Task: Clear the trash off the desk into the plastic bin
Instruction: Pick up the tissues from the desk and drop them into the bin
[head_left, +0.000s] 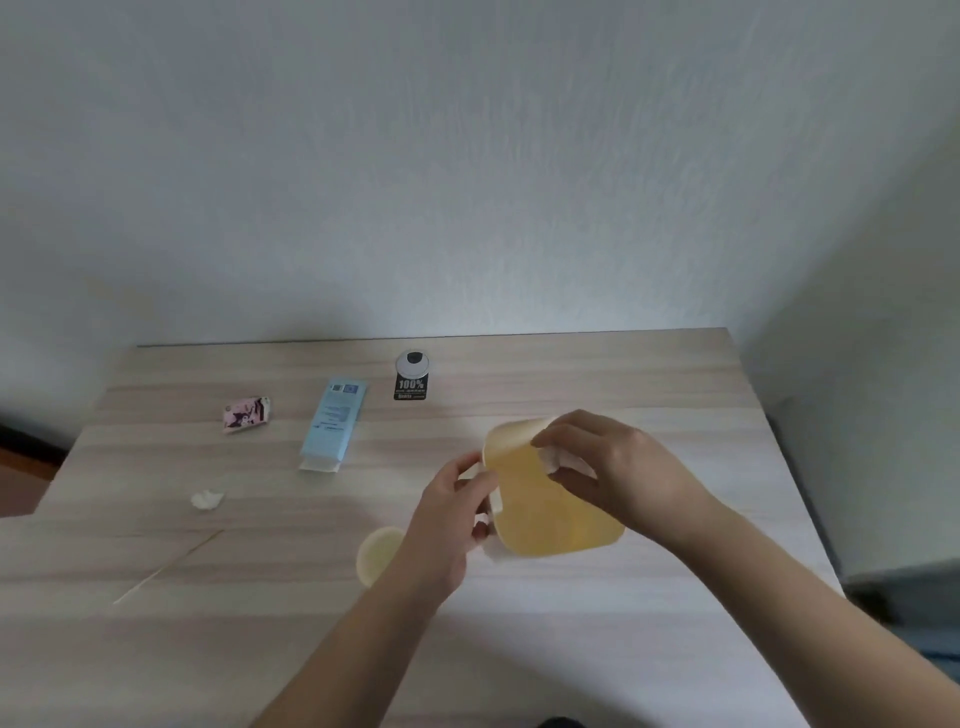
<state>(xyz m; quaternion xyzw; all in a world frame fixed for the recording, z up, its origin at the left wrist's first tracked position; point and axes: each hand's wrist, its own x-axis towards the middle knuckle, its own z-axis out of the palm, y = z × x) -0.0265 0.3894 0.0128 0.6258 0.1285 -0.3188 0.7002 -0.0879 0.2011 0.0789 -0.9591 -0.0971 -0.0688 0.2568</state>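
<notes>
Clearly legible is only one piece of writing: "100%" in white on the small black tag (410, 389) lying near the far edge of the tabletop (649, 384), just in front of a round white-and-black disc (413, 362); the smaller line beneath it is too blurred to read. The tabletop is pale wood-grain laminate with lighter and darker bands. Left of the tag lies a long light-blue carton (334, 422), flat, with small printed blocks near its far end and a white flap at the near end, its text unreadable. Further left is a small pink wrapper (246, 414) with dark and white markings, slightly crumpled. Nearer and to the left sits a crumpled white tissue wad (207, 500), and in front of it a thin wooden stick (169, 566) lies diagonally. A small pale-yellow round cup (378, 552) stands just beside the left wrist, open side up, with no contents discernible. The yellow plastic bin (553, 512), a translucent rounded-square container, is tilted and held above the tabletop at centre-right. The left hand (451, 519) grips its left rim with curled fingers. The right hand (615, 467) is pinched on a white scrap (553, 460) at the bin's upper right edge, just over its opening.
</notes>
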